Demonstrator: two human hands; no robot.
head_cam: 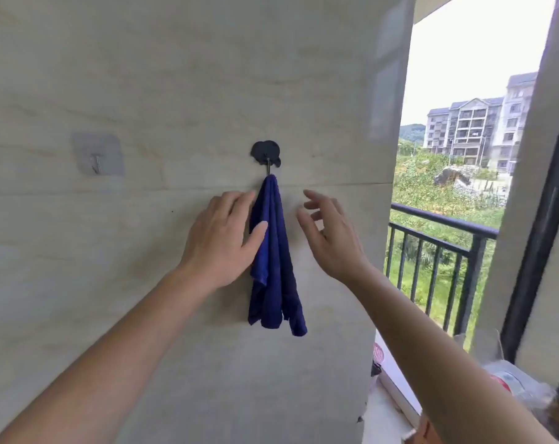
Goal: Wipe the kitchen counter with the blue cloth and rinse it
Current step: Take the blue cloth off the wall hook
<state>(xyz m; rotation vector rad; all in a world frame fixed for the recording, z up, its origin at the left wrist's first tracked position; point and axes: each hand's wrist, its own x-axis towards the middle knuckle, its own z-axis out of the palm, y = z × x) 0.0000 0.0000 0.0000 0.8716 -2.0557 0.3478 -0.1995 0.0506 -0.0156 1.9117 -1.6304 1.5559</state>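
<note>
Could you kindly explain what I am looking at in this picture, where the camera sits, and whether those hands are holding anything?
There is no machine here: a person wears one wide-angle camera on the head, so you see their own two bare arms reaching forward. In front is a pale beige tiled wall. A dark blue cloth hangs from a black wall hook; a clear adhesive hook further left holds nothing. The left hand touches the cloth's left edge, thumb resting on it, without closing around it. The right hand is open with fingers spread, apart from the cloth. On the right, an open window shows a dark balcony railing and buildings outside.
</note>
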